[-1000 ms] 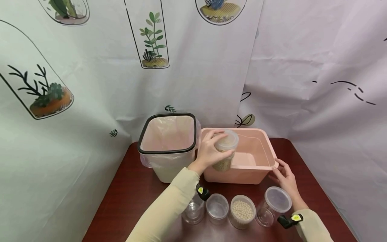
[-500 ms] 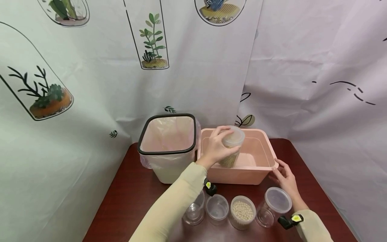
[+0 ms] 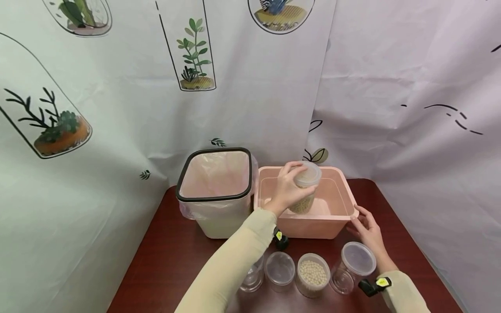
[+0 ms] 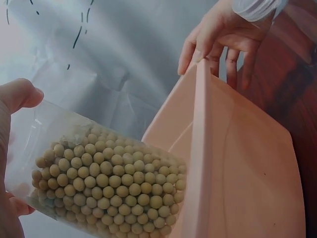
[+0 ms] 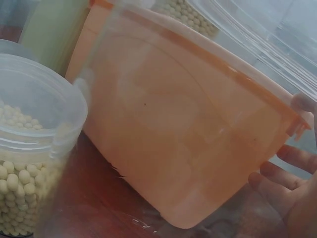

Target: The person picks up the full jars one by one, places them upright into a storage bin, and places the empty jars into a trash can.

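My left hand (image 3: 288,191) grips a clear lidded jar (image 3: 302,204) around its upper part, over the inside of the pink plastic tub (image 3: 309,227). In the left wrist view the jar (image 4: 119,181) is tilted and holds round yellowish beans; the tub's rim (image 4: 200,124) runs close past its base. Whether the jar touches the tub's floor cannot be seen. At the tub's front right corner, my right hand (image 3: 368,228) holds the rim between thumb and fingers. In the right wrist view its fingers (image 5: 277,178) lie along the tub's outer wall.
In front of the tub stand a jar of pale beans (image 3: 313,274), a clear jar (image 3: 280,271), a tall jar with lid (image 3: 357,261), and another clear jar (image 3: 253,278) partly behind my left sleeve. A lined bin (image 3: 225,217) stands left of the tub.
My left hand has carried the bean jar rightward and slightly away, from the tub's front left rim to over its inside. My right hand stays at the corner.
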### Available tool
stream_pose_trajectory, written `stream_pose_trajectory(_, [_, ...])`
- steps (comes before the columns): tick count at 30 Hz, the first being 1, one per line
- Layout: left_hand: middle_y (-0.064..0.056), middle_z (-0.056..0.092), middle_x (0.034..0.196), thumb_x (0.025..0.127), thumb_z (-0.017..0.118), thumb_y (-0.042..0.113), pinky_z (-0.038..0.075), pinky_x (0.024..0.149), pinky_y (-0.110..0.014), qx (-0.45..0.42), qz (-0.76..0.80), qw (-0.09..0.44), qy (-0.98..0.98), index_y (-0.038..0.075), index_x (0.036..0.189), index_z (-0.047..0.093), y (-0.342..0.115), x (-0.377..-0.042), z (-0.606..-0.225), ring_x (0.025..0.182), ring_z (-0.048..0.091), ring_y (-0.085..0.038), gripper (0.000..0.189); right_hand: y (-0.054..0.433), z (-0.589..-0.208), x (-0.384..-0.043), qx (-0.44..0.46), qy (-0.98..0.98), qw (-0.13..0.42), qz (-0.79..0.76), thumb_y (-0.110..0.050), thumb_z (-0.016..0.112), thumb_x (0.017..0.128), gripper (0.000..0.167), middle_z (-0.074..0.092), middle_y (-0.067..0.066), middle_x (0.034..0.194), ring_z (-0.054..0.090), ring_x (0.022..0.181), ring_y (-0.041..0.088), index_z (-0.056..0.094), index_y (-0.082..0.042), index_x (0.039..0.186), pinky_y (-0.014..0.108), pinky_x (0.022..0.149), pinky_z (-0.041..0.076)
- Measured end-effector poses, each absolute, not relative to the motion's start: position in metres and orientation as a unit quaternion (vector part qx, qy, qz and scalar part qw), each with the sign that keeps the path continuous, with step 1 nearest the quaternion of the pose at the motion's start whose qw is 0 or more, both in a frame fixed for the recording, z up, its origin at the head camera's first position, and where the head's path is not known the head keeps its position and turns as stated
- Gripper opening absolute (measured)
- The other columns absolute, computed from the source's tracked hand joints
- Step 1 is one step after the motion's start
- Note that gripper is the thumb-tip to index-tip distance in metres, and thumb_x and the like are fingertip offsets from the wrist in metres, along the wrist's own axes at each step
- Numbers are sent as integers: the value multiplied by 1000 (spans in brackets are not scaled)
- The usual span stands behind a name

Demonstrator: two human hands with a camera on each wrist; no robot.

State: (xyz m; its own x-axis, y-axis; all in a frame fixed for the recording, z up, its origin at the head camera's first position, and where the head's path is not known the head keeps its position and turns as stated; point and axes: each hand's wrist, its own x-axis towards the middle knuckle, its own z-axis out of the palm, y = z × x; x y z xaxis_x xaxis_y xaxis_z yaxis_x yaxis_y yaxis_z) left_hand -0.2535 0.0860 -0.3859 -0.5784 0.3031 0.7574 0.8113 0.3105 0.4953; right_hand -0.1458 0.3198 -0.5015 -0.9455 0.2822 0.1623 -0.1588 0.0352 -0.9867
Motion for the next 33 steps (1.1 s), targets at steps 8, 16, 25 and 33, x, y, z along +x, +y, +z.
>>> stream_pose_trajectory(8, [-9, 55, 117, 63, 85, 21, 43, 85, -21, -350, -443, 265, -782, 3, 108, 66, 94, -257, -397, 109, 48, -23, 51, 315, -495, -143, -48, -703, 160, 691, -9, 52, 95, 46, 57, -9, 97, 61, 85, 0, 34, 1, 136, 25, 68, 54])
stream_pose_trajectory(16, [-12, 55, 117, 63, 85, 21, 43, 87, -25, -351, -431, 260, -790, 2, 106, 66, 101, -261, -414, 109, 48, -24, 50, 317, -499, -146, -52, -713, 154, 682, -10, 52, 95, 47, 57, -8, 104, 60, 87, -1, 34, 0, 137, 25, 68, 54])
stream_pose_trajectory(25, [-7, 53, 119, 64, 84, 26, 41, 86, -22, -359, -402, 218, -814, 6, 109, 66, 109, -257, -430, 110, 47, -22, 52, 318, -496, -145, -54, -711, 157, 683, -10, 52, 95, 47, 57, -7, 103, 59, 87, -2, 34, 1, 137, 25, 68, 54])
stream_pose_trajectory(33, [-5, 54, 118, 64, 84, 28, 42, 87, -23, -326, -395, 165, -843, 6, 110, 66, 112, -256, -441, 108, 49, -22, 54, 320, -499, -146, -51, -708, 160, 686, -10, 52, 95, 47, 57, -7, 103, 60, 86, -1, 34, 1, 137, 26, 69, 54])
